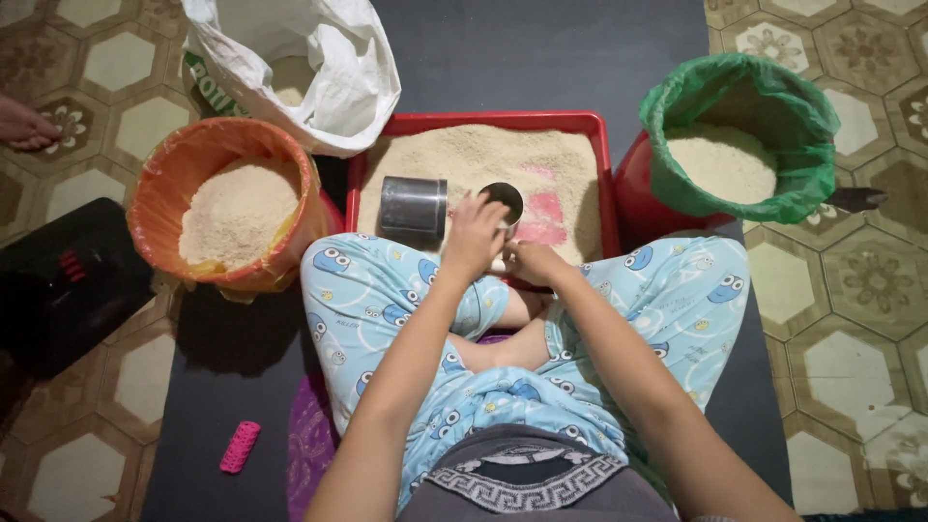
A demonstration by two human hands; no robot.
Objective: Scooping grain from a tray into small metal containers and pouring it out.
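two hands at near edge of red tray (590, 121) of pale grain. left hand (474, 235) curled over rim of small metal cup (505, 203), gripping it; cup sits on grain at tray's front. right hand (532, 261) just beside cup, fingers bent, grip hidden, cannot tell. second metal cup (414, 205) lying on side, left of it. orange-lined bucket (227, 208) left, green-lined bucket (739, 135) right, white sack (300, 68) behind.

Open rice surface across the back and right of the red tray (592, 124) gives passing room, but a steel can (414, 205) lying on its side blocks the left front, with white sack (319, 68), orange-lined bucket (228, 208), and green-lined bucket (739, 135) crowding tray edges.
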